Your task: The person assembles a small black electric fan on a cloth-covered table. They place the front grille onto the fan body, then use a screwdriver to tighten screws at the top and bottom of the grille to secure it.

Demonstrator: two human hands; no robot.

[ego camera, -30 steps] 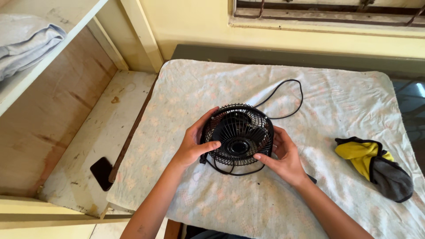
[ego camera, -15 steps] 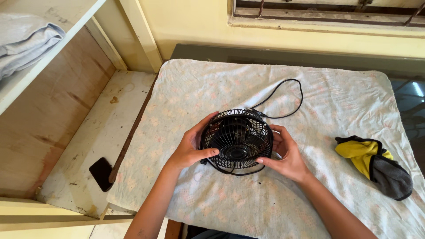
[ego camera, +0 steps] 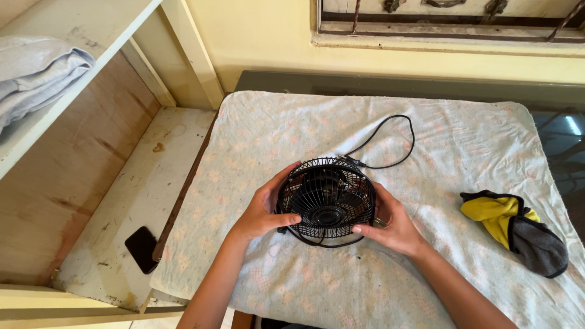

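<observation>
Gripping a small black desk fan (ego camera: 327, 199) from both sides: left hand (ego camera: 263, 210) curled around the wire cage's left rim, right hand (ego camera: 393, 224) closed on its right rim. Resting mid-table on a faded floral cloth (ego camera: 463, 146), power cord (ego camera: 390, 143) looping behind. Off to the right, a yellow-and-grey rag (ego camera: 515, 228).

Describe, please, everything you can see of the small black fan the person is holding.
The small black fan is round, with a wire-grille cage that looks like metal, dark blades behind it and a round hub at the centre. It is tilted, face toward the camera, over the pale floral cloth. A black cord loops away behind it, and a thin wire stand curves beneath. The left hand grips its left rim, thumb on the grille; the right hand holds its right side.
</observation>
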